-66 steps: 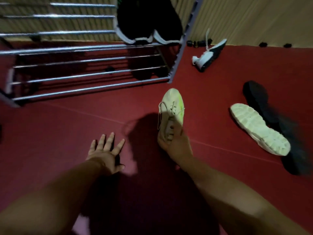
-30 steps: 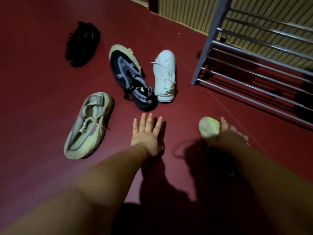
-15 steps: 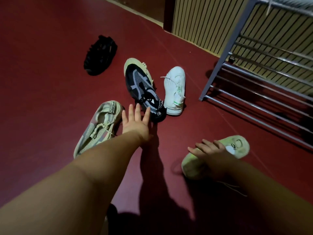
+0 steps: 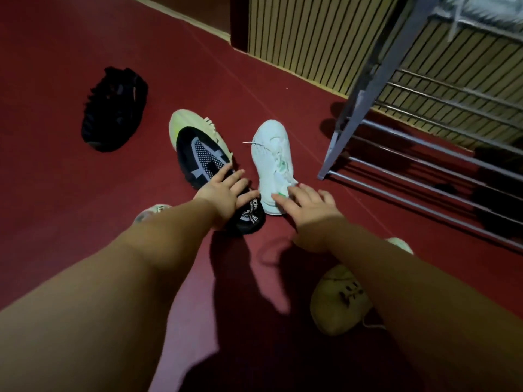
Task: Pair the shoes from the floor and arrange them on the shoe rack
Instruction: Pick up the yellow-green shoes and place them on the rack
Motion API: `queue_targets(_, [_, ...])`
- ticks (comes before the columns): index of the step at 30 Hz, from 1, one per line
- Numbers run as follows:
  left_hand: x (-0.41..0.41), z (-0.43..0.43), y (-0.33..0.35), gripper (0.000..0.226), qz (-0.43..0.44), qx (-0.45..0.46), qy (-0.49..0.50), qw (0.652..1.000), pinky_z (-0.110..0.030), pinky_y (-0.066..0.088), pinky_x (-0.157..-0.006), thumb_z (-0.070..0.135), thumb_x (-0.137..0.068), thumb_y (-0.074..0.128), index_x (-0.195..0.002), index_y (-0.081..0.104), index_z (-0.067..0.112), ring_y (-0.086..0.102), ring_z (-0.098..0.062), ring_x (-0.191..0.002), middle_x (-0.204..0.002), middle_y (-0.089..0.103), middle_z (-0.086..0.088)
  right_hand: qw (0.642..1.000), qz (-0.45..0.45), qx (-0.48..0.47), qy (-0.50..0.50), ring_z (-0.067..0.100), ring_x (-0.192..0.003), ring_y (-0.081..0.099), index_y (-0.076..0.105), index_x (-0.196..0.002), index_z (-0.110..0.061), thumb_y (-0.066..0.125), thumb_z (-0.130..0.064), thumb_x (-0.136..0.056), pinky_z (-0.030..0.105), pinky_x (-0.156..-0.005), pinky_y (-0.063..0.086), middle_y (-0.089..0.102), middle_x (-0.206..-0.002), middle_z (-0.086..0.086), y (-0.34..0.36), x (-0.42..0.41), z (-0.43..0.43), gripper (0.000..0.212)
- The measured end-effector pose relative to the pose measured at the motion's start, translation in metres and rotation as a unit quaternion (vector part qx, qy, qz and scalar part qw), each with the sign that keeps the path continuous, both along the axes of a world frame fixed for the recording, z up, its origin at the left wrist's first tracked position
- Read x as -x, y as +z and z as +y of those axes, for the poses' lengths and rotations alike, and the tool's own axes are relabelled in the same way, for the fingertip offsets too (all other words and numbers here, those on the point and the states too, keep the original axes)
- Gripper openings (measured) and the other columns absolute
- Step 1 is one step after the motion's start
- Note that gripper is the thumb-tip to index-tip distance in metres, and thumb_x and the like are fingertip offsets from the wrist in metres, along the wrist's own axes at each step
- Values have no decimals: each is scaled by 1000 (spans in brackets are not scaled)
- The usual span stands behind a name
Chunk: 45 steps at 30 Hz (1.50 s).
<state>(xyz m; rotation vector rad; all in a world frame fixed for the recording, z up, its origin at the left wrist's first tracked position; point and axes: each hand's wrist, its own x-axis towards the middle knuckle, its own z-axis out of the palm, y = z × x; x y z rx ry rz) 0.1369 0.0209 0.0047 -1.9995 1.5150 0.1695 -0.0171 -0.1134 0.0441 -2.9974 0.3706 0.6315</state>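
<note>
The shoe rack held one whitish shoe on its top tier, with a lace hanging over the bar. Dark shapes sat under its lower bars, too dim to name.

On the red floor, closest to the rack's corner post, stood the white shoe, its toe pointing away from you. Next out from the rack, just beside that one, lay the black-and-grey shoe. A pale yellow-green edge showed behind it, and I cannot tell whether that was its own sole or another shoe. Farthest from the rack, well apart from the rest, sat a black shoe.

Your left hand rested on the black-and-grey shoe with straight fingers. Your right hand, fingers spread and loose, touched the white shoe's heel and gripped nothing. The two hands were near each other but not touching.

A beige shoe peeked out from under your left forearm. The pale yellow-green shoe lay on the floor before the rack, partly hidden by your right forearm.

Half a second before, your right hand had been holding that yellow-green shoe; you had since released it. Your left hand, then short of the black-and-grey shoe, had landed on it.
</note>
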Motion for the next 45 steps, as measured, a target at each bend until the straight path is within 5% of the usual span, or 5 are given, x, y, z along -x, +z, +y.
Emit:
queue_targets(12, [-98, 96, 10, 106, 139, 3, 122, 983, -43, -9, -117, 69, -67, 64, -148, 2, 42, 2, -30, -143, -154, 11, -10, 975, -92, -99, -178, 28, -138, 26, 11, -150, -28, 54, -44, -89, 41, -111, 19, 27, -150, 9, -48, -134, 39, 76])
queue_targets(20, [-75, 105, -28, 124, 255, 162, 307, 903, -44, -16, -113, 83, -64, 46, -149, -12, 14, -19, -27, -143, -158, -13, -7, 791, -107, -420, -432, 28, -116, 56, 29, -144, -13, 59, -36, -90, 40, -99, 46, 52, -135, 11, -74, -218, 94, 66])
queue_targets(32, [-68, 97, -41, 137, 203, 129, 348, 906, -50, -14, -114, 92, -57, 36, -142, -29, 8, -31, -27, -139, -149, -34, -16, 811, -88, -370, -445, 25, -75, 60, 45, -67, -15, 45, -1, -88, 40, -79, 54, 60, -85, 12, -81, -224, 69, 25])
queue_targets(41, [-73, 93, -35, 140, 233, 90, 361, 898, -50, -18, -112, 90, -55, 44, -142, -29, 8, -33, -26, -138, -149, -35, -14, 931, 300, -13, -209, 24, -74, 55, 62, -98, 3, 59, -9, -89, 35, -78, 47, 60, -87, 16, -30, -168, 29, 16])
queue_targets(45, [-73, 90, -31, 142, 234, 71, 367, 897, -49, -18, -111, 90, -54, 46, -141, -31, 9, -34, -26, -137, -149, -36, -13, 961, 25, -113, -251, 33, -116, 53, 37, -138, -7, 58, -18, -87, 37, -96, 43, 53, -129, 17, -40, -179, 45, 55])
